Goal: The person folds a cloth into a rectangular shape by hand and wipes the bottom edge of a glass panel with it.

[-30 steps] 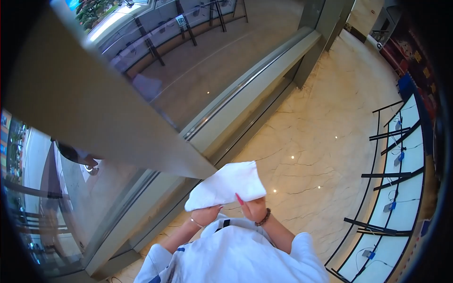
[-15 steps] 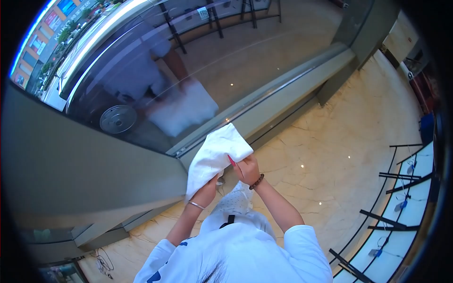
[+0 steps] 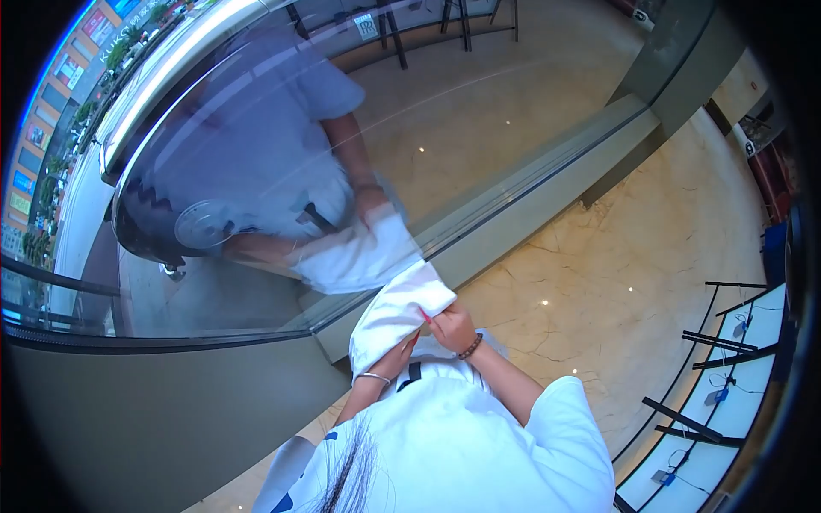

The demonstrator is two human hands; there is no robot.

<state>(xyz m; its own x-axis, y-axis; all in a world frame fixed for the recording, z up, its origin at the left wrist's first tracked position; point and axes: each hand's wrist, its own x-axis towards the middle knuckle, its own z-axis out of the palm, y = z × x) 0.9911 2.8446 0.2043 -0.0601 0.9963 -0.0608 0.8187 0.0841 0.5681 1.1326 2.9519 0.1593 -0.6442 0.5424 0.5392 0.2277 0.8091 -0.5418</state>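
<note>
A white cloth is held up in front of my body, close to the window frame, its top corner pointing toward the glass. My right hand, with a beaded bracelet at the wrist, pinches its right edge. Lower down, my left hand has its fingers closed on the cloth's bottom edge; a silver bangle circles that wrist. Part of the left hand is covered by the cloth. The glass pane ahead reflects my body, my arms and the cloth.
A grey metal sill runs from the cloth toward the upper right. To the left is a broad grey panel. Marble floor lies to the right, with a white display counter carrying black bars and small cabled devices beyond it.
My hands and the cloth have come nearer my body, and the cloth hangs narrower. The view has shifted, so more of the window and a larger reflection of me show.
</note>
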